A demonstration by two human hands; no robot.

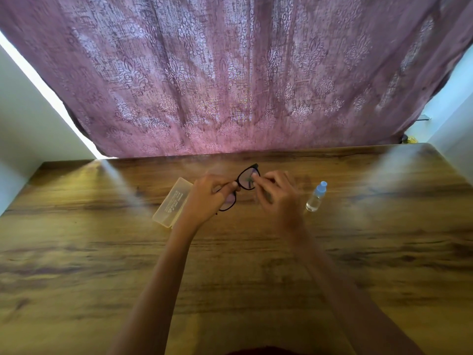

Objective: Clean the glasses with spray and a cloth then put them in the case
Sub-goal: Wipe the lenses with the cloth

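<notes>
— Black-framed glasses (244, 184) sit at the centre of the frame, held up over the wooden counter (102, 252). Who has them?

— Both hands. The left hand (208, 197) is closed on the frame near the bridge, thumb tip against the rim, covering most of the lower lens. The right hand (277, 193) has its fingertips pinched together on the upper lens, with a small greyish cloth (249, 179) between them and the glass. That hand is blurred, so the cloth is hard to make out.

— Are the glasses tilted?

— Yes, they run diagonally, one lens toward the upper right, the other toward the lower left.

— And the other things?

— A pale yellow translucent case (172, 202) lies closed on the counter just left of the left hand, with dark print on its lid too small to read. A clear spray bottle (316, 197) with a light blue cap lies tilted on the counter to the right of the right hand, apart from it.

— Behind?

— A mauve patterned curtain (230, 73) fills the upper frame, hanging down to the counter's far edge.
</notes>
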